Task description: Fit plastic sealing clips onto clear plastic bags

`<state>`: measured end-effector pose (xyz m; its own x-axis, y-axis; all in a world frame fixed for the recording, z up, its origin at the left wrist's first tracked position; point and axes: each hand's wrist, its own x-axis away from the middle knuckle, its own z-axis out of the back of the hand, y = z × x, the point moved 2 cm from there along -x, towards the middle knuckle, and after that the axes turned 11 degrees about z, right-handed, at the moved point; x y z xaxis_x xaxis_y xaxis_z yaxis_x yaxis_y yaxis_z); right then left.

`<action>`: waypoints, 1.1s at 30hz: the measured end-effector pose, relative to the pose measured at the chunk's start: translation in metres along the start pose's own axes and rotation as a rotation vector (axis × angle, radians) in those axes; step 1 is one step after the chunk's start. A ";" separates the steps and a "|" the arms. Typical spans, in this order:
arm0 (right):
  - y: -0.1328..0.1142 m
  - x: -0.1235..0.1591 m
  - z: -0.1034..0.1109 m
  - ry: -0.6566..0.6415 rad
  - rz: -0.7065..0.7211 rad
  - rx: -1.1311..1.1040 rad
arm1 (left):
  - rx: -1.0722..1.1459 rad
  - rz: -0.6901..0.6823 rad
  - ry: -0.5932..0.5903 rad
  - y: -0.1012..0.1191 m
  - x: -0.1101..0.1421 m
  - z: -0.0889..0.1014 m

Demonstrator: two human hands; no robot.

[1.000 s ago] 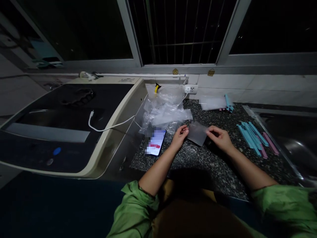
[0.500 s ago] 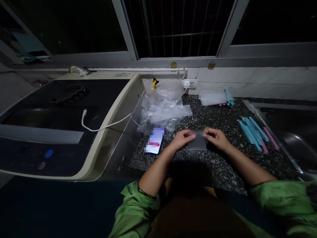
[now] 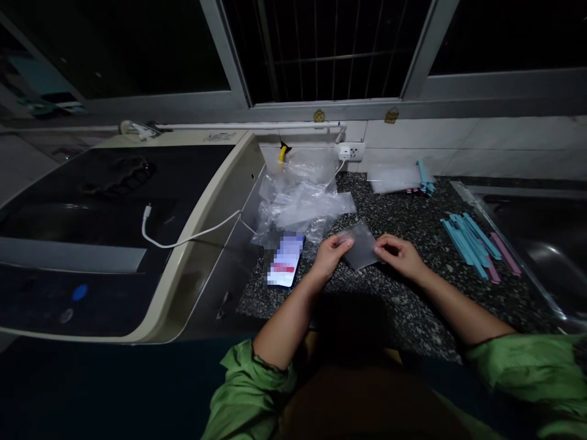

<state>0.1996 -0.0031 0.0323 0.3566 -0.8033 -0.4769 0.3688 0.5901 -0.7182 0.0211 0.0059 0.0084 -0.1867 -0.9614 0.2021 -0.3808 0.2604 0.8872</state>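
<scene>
Between my hands is a small clear plastic bag (image 3: 362, 247), flat and tilted above the dark speckled counter. My left hand (image 3: 330, 256) pinches its left side, thumb on top. At the right corner, my right hand (image 3: 400, 253) has thumb and fingertips closed on the edge. A phone (image 3: 285, 260) with a lit screen lies left of my left hand. To the right of my right hand lies a loose pile of light blue strips (image 3: 470, 241) with a few pink strips (image 3: 505, 252).
Crumpled clear plastic bags (image 3: 302, 195) lie behind the phone. A stack of flat clear bags (image 3: 394, 177) with blue strips sits near the wall. At left stands a washing machine (image 3: 151, 269) with a white cable (image 3: 192, 237) across it; a metal sink (image 3: 545, 244) is at right.
The plastic bag has turned from lying square to a slanted, corner-down angle. My left hand has shifted slightly left and now grips its side; my right hand stays near its corner.
</scene>
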 end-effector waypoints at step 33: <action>-0.007 -0.001 0.018 -0.074 -0.103 -0.011 | -0.525 -0.006 -0.119 0.008 0.006 -0.001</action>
<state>0.2125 -0.0047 0.0473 0.3802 -0.8513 -0.3615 0.3975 0.5033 -0.7673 0.0179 0.0019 0.0173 -0.2990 -0.9381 0.1747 0.1161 0.1459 0.9825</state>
